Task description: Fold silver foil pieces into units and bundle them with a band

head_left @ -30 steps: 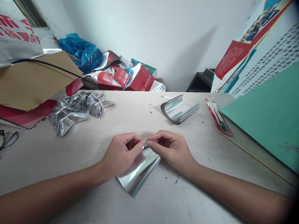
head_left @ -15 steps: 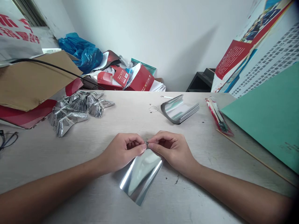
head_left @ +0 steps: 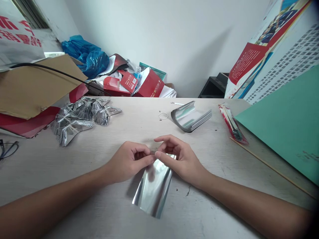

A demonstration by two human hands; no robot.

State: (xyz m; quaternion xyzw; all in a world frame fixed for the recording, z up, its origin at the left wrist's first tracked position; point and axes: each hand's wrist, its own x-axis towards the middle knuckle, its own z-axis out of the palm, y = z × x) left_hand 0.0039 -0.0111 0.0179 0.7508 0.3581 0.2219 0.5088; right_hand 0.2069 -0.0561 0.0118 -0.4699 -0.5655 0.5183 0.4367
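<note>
A shiny silver foil sheet lies on the pale wooden table, its far end gathered between my hands. My left hand pinches that gathered end with thumb and forefinger. My right hand meets it from the other side, thumb pressed on the foil and forefinger raised above it. The free end of the sheet points toward me.
A pile of folded silver foil fans sits at the left. A curved stack of foil sheets and a small rubber band lie beyond my hands. A red packet of sticks and green card are at the right. Boxes clutter the far edge.
The foil sheet has swung from pointing down-left to nearly straight toward me. My right forefinger has lifted off the gathered end.
</note>
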